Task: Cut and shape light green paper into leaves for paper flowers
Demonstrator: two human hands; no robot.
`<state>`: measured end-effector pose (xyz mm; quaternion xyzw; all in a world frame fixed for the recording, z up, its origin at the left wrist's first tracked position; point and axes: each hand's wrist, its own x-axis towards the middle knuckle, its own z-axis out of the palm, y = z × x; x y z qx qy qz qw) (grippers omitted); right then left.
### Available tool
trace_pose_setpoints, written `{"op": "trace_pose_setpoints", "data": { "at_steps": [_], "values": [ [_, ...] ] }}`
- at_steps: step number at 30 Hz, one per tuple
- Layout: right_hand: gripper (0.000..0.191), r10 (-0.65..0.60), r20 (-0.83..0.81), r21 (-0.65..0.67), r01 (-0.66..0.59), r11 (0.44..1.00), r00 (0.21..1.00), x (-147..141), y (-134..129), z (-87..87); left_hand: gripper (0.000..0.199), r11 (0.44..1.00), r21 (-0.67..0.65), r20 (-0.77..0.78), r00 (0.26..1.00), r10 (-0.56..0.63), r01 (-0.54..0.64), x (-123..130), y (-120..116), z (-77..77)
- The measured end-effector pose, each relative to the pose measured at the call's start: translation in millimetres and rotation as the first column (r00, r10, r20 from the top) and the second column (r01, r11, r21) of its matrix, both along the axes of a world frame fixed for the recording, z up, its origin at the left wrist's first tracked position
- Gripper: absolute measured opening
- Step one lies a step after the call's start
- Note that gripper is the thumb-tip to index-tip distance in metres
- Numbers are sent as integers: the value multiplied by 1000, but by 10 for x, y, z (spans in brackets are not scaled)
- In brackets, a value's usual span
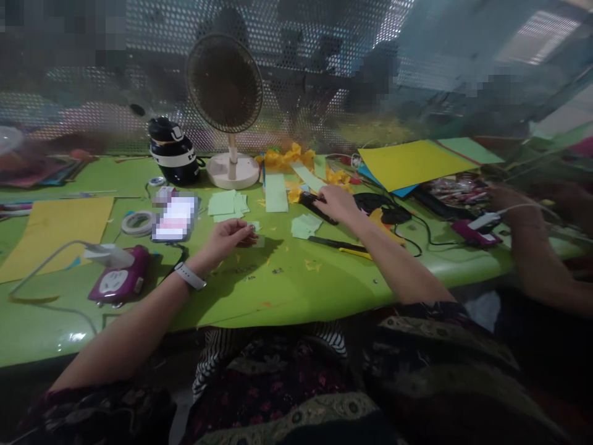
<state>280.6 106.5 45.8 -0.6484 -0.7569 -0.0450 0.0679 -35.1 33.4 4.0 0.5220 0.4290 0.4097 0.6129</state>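
Note:
My left hand [230,237], with a white band on its wrist, pinches a small pale green paper piece [253,228] above the green table. Farther right, my right hand [337,203] has its fingers on a black stapler-like tool [319,207] that lies on the table. One pile of light green paper pieces [227,204] is just beyond my left hand, and another pile [306,225] lies below the black tool. Longer pale green strips [277,193] rest beside orange paper flowers [293,156]. A black and yellow cutter [340,245] lies nearer to me.
A fan [231,170] and a black jar [175,157] stand at the back. Left are a phone [175,217], tape roll [138,223] and purple power adapter [121,275]. Yellow sheets [412,164] lie back right. Another person's arm [532,247] reaches in at right, near a purple socket [475,233].

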Motion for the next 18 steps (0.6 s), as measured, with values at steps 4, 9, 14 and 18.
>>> {"op": "trace_pose_setpoints", "data": {
  "at_steps": [4,9,14,18],
  "values": [
    [33,-2,-3,-88,2,996,1000,189,20,-105,27,1000,-2,1,1000,27,-27,4,15,-20],
    [40,81,-105,-74,-89,993,991,314,0,-141,33,1000,-1,-14,1000,21,-21,4,0,-10],
    [38,124,-117,-53,-131,990,985,426,-76,-163,35,1000,4,-24,1000,20,-20,10,-11,-4],
    [38,127,-108,-32,-131,991,986,497,-119,-162,29,1000,0,-25,1000,11,-11,8,-3,-20]
  ]
}}
